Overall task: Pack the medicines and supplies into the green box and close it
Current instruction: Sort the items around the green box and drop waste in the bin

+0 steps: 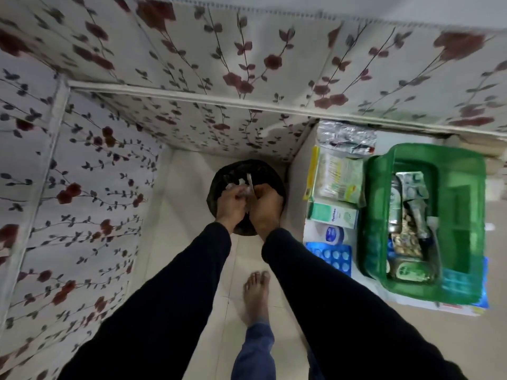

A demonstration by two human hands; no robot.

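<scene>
The green box (463, 187) stands open on a low surface at the right, with blister strips, a tube and small bottles inside. Beside it on the left lie a pack of cotton buds (338, 178), a green-white medicine carton (332, 213), a small round jar (333, 233), a blue blister pack (330, 256) and a foil strip (345, 138). My left hand (231, 205) and my right hand (267, 208) are close together over a black-lined bin (219, 179) on the floor. Both pinch small whitish scraps of wrapper (245, 189).
Floral fabric panels rise on the left and across the back. The floor is pale tile, and my bare foot (256, 294) is on it below the hands. A white paper and blue sheet (482, 300) lie under the box.
</scene>
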